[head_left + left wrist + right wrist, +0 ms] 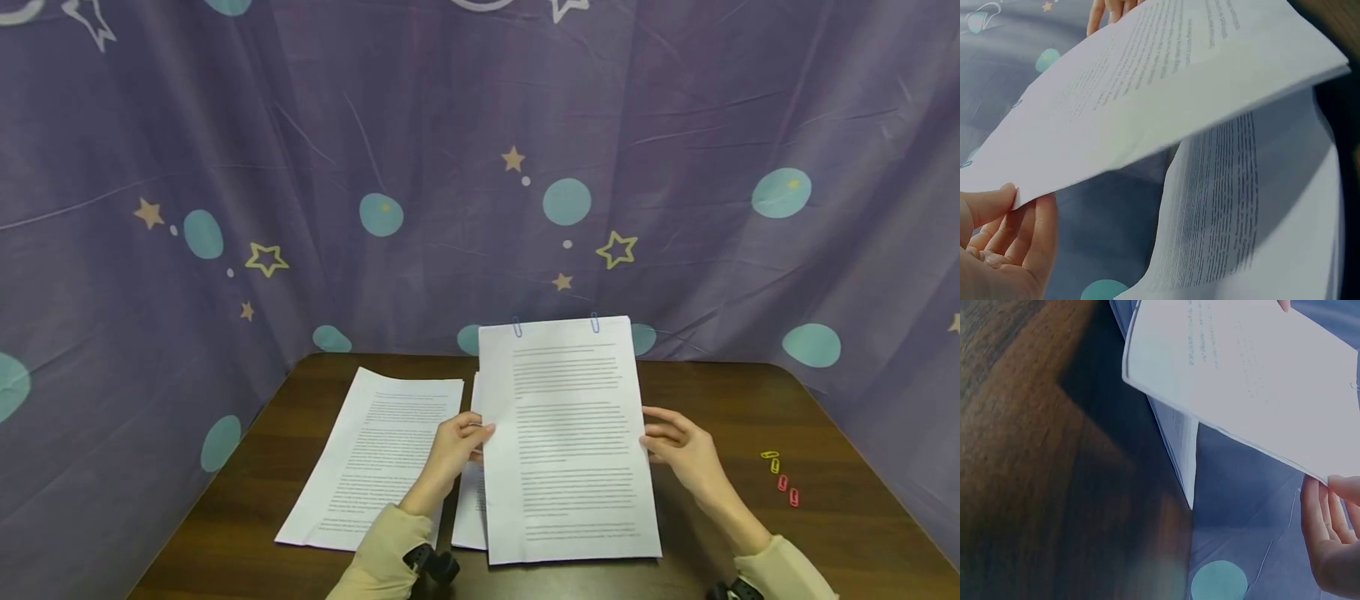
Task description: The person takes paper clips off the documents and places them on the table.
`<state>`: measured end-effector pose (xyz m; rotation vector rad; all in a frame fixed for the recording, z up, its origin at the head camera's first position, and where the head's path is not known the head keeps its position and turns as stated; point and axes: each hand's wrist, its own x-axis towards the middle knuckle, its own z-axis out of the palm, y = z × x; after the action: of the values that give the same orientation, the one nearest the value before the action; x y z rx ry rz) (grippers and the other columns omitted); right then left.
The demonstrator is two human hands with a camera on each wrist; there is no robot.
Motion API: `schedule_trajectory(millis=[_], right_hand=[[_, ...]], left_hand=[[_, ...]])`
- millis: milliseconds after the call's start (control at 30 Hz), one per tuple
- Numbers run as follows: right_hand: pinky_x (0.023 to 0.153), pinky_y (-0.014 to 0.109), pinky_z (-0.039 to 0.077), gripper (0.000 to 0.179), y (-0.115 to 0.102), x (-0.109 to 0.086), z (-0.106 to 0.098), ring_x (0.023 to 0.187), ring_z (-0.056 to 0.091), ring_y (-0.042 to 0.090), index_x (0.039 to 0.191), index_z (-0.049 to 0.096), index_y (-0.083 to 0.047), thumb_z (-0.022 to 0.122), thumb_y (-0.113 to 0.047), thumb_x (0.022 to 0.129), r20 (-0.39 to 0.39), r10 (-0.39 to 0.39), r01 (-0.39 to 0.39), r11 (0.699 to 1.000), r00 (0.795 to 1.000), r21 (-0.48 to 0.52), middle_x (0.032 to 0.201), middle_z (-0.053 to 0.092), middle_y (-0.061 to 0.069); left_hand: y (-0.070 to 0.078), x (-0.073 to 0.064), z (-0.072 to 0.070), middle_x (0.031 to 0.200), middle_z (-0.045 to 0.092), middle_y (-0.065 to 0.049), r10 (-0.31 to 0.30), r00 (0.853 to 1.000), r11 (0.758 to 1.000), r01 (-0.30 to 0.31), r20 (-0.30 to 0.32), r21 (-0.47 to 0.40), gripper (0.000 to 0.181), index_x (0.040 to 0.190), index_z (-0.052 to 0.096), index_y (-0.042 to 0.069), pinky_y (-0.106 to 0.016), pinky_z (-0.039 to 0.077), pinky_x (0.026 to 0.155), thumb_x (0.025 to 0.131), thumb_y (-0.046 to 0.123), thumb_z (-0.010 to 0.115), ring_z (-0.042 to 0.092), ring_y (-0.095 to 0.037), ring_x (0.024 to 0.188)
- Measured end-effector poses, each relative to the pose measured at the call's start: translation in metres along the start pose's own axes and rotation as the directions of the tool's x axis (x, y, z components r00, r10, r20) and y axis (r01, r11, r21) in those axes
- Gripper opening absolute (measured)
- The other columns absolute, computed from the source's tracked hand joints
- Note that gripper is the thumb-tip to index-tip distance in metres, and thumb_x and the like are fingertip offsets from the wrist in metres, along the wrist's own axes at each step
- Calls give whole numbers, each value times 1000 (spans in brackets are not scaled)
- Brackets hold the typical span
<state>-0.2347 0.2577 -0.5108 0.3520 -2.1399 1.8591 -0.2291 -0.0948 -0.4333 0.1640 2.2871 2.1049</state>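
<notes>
A stack of printed paper is held up off the table, with two blue paper clips on its top edge. My left hand pinches its left edge, thumb in front and fingers behind. At the opposite edge my right hand pinches it too; the right wrist view shows the thumb over the sheets and the fingers beneath. Behind the held stack, more printed paper lies on the table, mostly hidden. Another printed stack lies to the left, partly covered by my left forearm.
On the brown wooden table, two yellow paper clips and two red paper clips lie to the right of my right hand. A purple curtain with stars and dots hangs behind and at the sides.
</notes>
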Motion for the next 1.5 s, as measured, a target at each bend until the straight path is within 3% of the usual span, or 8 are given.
schedule_trajectory(millis=[167,300,433,633,933,1067,1300,1500], right_hand=[[56,30,52,44,-9,0,5,74,64,15,119,53,-7,67,-8,78,4,-29,29,1000,1000,-5,89,65,7],[55,31,52,39,-52,-1,15,70,63,14,115,54,1,65,-3,77,21,-63,63,998,998,-15,84,65,7],[56,30,52,35,-92,1,21,67,62,12,110,51,11,62,4,78,31,-85,88,990,996,-109,81,64,11],[60,25,51,29,-122,18,17,70,62,8,107,55,10,61,6,78,47,-145,152,951,988,-267,84,64,15],[68,9,43,25,-158,43,20,77,55,-6,104,60,3,63,-2,79,43,-235,230,876,971,-425,88,64,18],[69,8,43,24,-167,52,24,78,53,-9,102,61,1,64,-1,79,35,-259,246,855,965,-456,89,65,16],[68,22,47,23,-179,67,36,81,59,17,100,63,0,65,0,77,27,-351,306,773,936,-556,91,65,12],[71,35,48,21,-189,77,45,85,58,26,98,64,3,64,3,77,49,-369,334,768,928,-547,93,63,14]], left_hand=[[1,-1,0,72,65,-9,26,999,1000,-26,-41,3,17,84,55,-11,-21,47,51,81,4,61,53,-7,55],[0,-1,0,71,64,-9,35,997,999,-36,-68,0,16,82,55,-11,-22,47,52,81,4,61,53,-7,55],[0,-2,0,70,64,-10,53,995,999,-54,-80,-5,17,82,55,-12,-25,48,53,81,4,61,53,-6,55],[1,-3,-2,70,64,-10,56,995,998,-59,-82,-27,16,83,55,-12,-26,49,54,81,3,61,53,-6,55],[24,-19,1,66,62,-10,85,993,995,-89,-85,-42,14,80,51,-17,-25,47,53,80,-4,58,51,-5,54],[23,-20,1,66,62,-11,109,991,993,-113,-80,-46,14,79,51,-17,-23,47,52,80,-4,57,51,-5,54],[2,-9,0,66,63,-7,100,992,992,-105,-76,-64,15,79,53,-14,-21,46,51,80,-1,60,51,-5,55],[-4,-8,2,67,63,-10,97,991,994,-102,-95,-46,15,80,54,-13,-20,46,52,80,1,61,51,-5,55]])
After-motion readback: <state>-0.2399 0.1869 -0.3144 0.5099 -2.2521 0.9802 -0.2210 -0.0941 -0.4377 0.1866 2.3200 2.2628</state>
